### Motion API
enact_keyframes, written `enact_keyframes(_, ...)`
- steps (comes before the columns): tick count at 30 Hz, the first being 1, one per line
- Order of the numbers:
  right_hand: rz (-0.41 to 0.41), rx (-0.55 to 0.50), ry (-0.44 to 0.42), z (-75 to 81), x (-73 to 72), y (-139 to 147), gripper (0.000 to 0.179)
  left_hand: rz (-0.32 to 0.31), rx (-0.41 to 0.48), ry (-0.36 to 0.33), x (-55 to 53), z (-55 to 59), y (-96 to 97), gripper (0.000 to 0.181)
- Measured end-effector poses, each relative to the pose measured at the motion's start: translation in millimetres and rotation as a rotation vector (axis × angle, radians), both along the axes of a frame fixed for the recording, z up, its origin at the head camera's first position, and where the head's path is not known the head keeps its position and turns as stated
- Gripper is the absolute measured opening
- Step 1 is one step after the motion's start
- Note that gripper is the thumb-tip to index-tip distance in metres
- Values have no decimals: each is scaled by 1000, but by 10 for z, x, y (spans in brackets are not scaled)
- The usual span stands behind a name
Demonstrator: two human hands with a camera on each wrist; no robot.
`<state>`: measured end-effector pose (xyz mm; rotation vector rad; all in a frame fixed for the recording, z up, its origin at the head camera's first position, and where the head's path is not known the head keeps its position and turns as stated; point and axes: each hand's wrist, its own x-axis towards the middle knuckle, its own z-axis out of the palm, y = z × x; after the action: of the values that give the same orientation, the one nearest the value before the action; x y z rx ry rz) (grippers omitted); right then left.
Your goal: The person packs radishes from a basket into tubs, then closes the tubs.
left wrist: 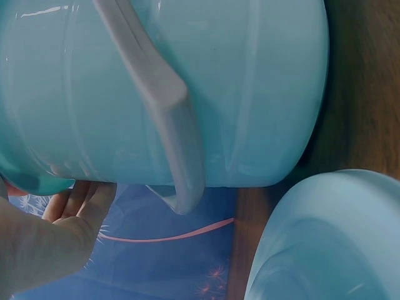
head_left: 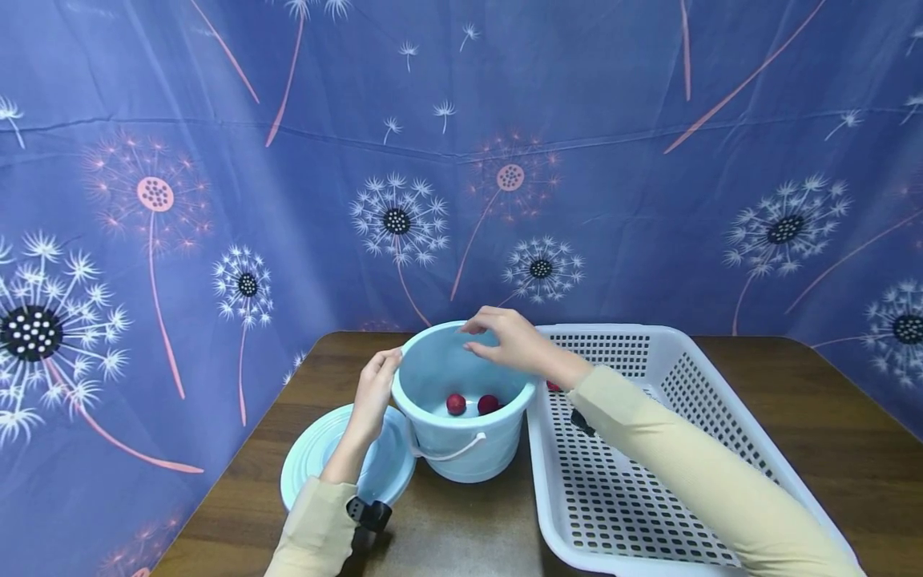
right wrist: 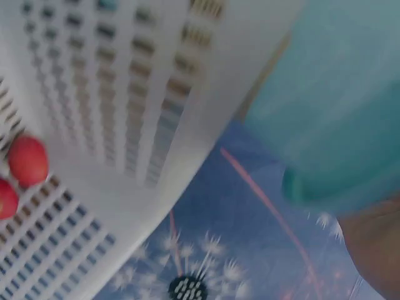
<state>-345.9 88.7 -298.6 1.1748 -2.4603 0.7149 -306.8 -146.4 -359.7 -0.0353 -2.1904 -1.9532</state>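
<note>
The bucket (head_left: 501,441) is stood upright on the bench (head_left: 461,533), between the lid (head_left: 310,449) and the basket (head_left: 667,361). Its rim (head_left: 425,413) is held at the left side by the left grip (head_left: 375,389). The right grip (head_left: 508,340) is poised over the bucket's mouth, fingers bent and parted from the thumb; nothing is seen held in it. On the bucket's floor, 2 red balls (head_left: 456,404) are lying apart.

The bucket is judged to be light, fairly stiff plastic, smooth enough to slip or slide if pushed; it is best steadied by the rim. The red balls look firm and apt to roll, and each would be best taken round its middle by thumb and fingertips. Whether they would bruise cannot be told.

The red balls in the bucket are shown by the head view alone. By the right wrist view, 2 further balls (right wrist: 28,160) are revealed in the basket, mostly covered in the head view by the right sleeve (head_left: 692,465). By the left wrist view, the pale handle (left wrist: 181,150) is shown close up, with fingers laid against the bucket's outer wall.
</note>
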Motion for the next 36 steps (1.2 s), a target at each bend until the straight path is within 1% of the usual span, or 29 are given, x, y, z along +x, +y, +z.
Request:
enact_keyframes(3, -49, 3, 6, 41, -17, 147, 24, -2, 3, -3, 0, 2, 4, 40)
enact_keyframes(7, -136, 26, 5, 61, -44, 366, 22, 0, 7, -6, -4, 13, -2, 40)
enact_keyframes(10, -197, 53, -18, 42, -68, 531, 22, -4, 11, -7, -8, 24, 2, 40)
enact_keyframes(13, -246, 82, -42, -14, -83, 682, 22, -13, 13, -8, -10, 27, 7, 41)
enact_keyframes(22, -315, 110, -78, -201, -93, 1027, 24, -4, 15, -12, -9, 14, -21, 37)
enact_keyframes(30, -384, 109, -92, -309, -147, 1302, 23, -5, 6, -24, -3, 31, -25, 37)
enact_keyframes(36, -417, 122, -162, -397, -185, 1443, 24, -8, 3, -18, -2, 28, -13, 38)
